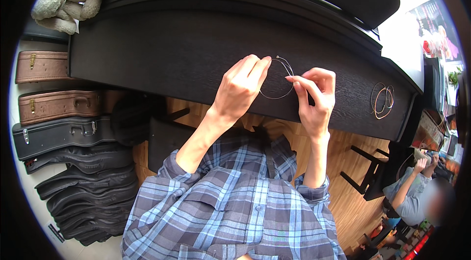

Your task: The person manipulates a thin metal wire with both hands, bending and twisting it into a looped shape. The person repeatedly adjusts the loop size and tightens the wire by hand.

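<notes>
My left hand [240, 86] pinches a thin silver coiled string [275, 97] at its left side, fingertips raised over a dark wooden piano-like surface [176, 54]. My right hand [316, 98] pinches the same loop on the right with thumb and index finger, its other fingers curled. A small pale end piece sticks up at the top of the loop. Farther right on the dark surface lies another coil [382, 101], bronze-coloured with some lighter strands.
A grey plush toy [64, 0] sits at the upper left. Stacked instrument cases [64, 103], brown and black, line the left. A black stool or stand [368, 171] is at lower right, and a seated person [409, 196] works beyond it. A white window area is upper right.
</notes>
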A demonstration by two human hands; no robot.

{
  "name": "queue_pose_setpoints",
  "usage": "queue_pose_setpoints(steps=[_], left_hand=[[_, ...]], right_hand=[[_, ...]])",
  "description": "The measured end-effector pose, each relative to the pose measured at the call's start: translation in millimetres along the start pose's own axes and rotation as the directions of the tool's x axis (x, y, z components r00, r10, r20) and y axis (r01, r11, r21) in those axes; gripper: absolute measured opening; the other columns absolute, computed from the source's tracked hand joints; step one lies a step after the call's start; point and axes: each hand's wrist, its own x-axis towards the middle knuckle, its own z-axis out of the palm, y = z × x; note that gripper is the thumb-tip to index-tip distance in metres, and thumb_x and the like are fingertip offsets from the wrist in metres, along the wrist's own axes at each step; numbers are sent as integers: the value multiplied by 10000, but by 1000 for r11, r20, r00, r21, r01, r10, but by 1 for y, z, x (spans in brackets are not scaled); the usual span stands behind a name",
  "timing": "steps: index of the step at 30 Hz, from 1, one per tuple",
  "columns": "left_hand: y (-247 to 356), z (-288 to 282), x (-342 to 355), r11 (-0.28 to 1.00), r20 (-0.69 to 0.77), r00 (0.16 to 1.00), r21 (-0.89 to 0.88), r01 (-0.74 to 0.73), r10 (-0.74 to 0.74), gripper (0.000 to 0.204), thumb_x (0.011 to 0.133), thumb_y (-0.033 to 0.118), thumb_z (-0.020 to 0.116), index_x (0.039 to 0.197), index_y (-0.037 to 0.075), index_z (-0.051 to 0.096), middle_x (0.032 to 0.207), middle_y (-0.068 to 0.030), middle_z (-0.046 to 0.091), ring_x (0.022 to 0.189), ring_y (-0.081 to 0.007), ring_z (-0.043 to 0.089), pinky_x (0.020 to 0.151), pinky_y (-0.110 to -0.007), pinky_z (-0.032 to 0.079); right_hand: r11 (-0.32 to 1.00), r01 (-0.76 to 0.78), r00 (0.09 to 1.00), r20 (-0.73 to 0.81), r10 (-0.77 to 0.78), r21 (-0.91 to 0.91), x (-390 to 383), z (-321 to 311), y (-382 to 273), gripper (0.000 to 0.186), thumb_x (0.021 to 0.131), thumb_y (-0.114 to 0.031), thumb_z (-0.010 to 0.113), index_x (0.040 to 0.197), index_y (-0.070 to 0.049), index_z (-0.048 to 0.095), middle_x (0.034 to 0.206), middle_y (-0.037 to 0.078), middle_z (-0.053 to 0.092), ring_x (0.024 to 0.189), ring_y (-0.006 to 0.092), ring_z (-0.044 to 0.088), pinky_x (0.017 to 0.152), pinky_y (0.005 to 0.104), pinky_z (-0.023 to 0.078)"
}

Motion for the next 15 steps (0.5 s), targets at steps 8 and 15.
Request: queue_pose_setpoints(steps=[8,15], left_hand=[[0,1,0,999,3,1000,29,-22,22,156,865,-43,731,1018,-31,705,827,-105,658,712,-240,678,627,-330,576],[1,3,2,1000,-24,1000,18,7,-7,152,870,-16,736,1020,1,715,849,-98,684,732,-240,687,646,-332,579]], right_hand=[[996,-33,998,63,28,78,4,-5,-8,159,817,-49,828,963,-63,769,1009,55,616,765,145,651,662,279,533],[993,-107,994,-19,108,55,5,-1,-9,53,852,-45,800,896,-52,772,894,46,631,759,155,647,658,290,524]])
